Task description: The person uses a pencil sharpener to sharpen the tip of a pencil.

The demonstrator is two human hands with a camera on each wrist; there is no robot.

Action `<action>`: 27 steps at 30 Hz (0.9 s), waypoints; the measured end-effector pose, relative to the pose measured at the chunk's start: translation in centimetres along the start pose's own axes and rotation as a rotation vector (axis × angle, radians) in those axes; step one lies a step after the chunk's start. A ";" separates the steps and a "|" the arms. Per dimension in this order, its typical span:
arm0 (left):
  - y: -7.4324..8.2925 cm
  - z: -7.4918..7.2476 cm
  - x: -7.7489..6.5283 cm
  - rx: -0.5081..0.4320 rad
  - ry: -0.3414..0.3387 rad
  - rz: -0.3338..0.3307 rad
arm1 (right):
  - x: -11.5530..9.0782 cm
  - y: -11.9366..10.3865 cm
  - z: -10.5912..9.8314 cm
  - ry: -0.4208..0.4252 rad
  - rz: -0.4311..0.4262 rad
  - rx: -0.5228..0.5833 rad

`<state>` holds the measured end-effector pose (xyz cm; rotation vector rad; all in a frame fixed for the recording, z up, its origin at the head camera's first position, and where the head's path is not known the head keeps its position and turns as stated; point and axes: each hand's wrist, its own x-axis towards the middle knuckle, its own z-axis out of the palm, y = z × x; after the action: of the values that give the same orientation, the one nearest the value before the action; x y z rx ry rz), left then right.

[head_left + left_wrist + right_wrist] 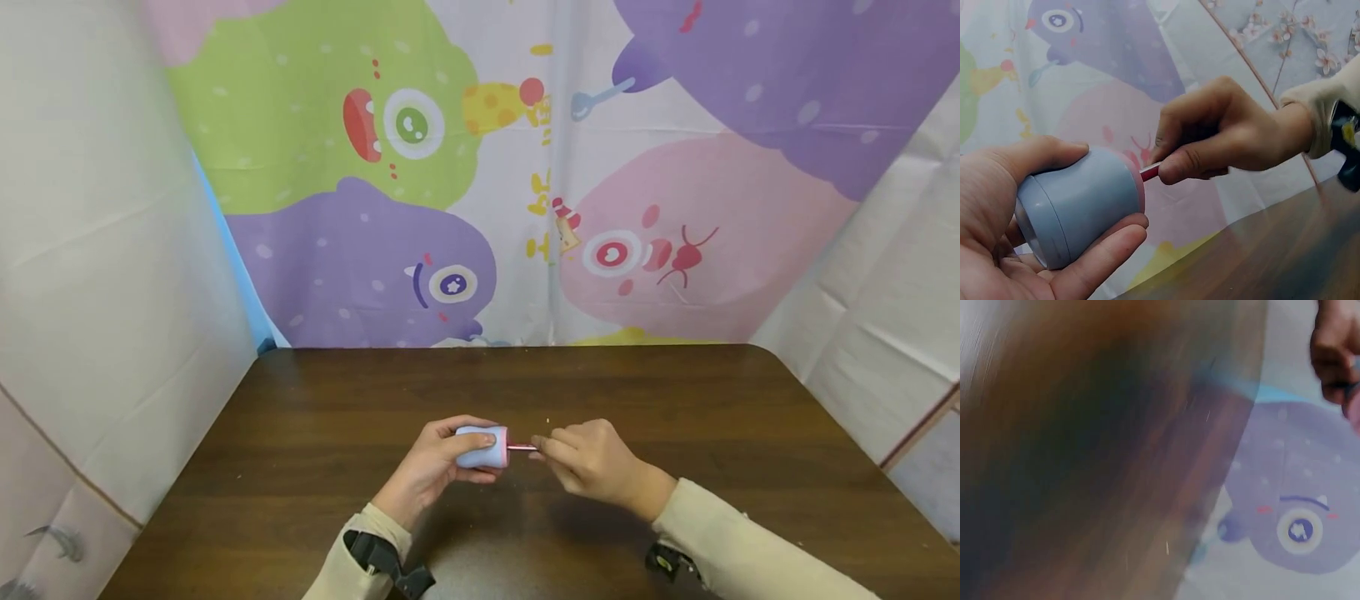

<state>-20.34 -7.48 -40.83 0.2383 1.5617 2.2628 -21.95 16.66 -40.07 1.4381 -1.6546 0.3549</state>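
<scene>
My left hand (438, 462) grips a light-blue, barrel-shaped pencil sharpener (1085, 203) with a pink rim, thumb on one side and fingers on the other. From the pink end sticks a short length of red pencil (521, 447). My right hand (600, 462) pinches this pencil between thumb and curled fingers, close to the sharpener. The pencil's tip is hidden inside the sharpener. In the right wrist view, part of the left hand (1332, 353) and a bit of the pink rim show at the upper right edge; the right hand is out of that frame.
Both hands are above a dark brown wooden table (360, 383). A cartoon-printed curtain (517, 308) hangs behind its far edge, with pale cloth walls (112, 250) on either side. Each wrist wears a black camera strap (375, 554).
</scene>
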 end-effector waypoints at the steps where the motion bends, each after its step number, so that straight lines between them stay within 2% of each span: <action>1: 0.0 0.0 0.0 -0.001 0.006 -0.001 | 0.1 -0.3 0.0 -0.007 0.086 0.070; 5: 0.0 -0.1 0.0 -0.007 0.022 -0.002 | 0.9 -1.2 -0.4 -0.094 0.517 0.356; 8: 0.0 -0.1 -0.1 -0.008 0.026 -0.002 | 1.9 -1.4 -1.2 -0.218 0.874 0.546; 11: 0.0 0.0 0.0 0.002 0.027 0.002 | 2.8 -0.9 -1.8 -0.342 1.229 0.805; 13: 0.1 0.0 0.0 0.020 0.029 0.010 | 3.1 -0.4 -2.1 -0.399 1.434 0.977; 15: 0.1 0.0 0.0 0.051 0.030 0.027 | 3.1 0.1 -2.1 -0.450 1.596 1.135; 18: 0.0 0.0 0.0 0.102 0.024 0.047 | 2.6 0.7 -2.0 -0.548 1.704 1.291; 22: -0.4 0.2 0.2 0.135 0.017 0.057 | 1.9 1.2 -1.9 -0.642 1.713 1.381; 25: -0.6 0.1 0.3 0.122 0.019 0.058 | 1.8 1.3 -2.1 -0.630 1.624 1.324; 27: -0.6 -0.1 0.3 0.098 0.025 0.053 | 1.9 1.2 -2.1 -0.606 1.506 1.223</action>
<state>-20.52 -7.23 -41.42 0.2815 1.7007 2.2392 -21.98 17.28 -37.06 0.5960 -3.0339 2.2051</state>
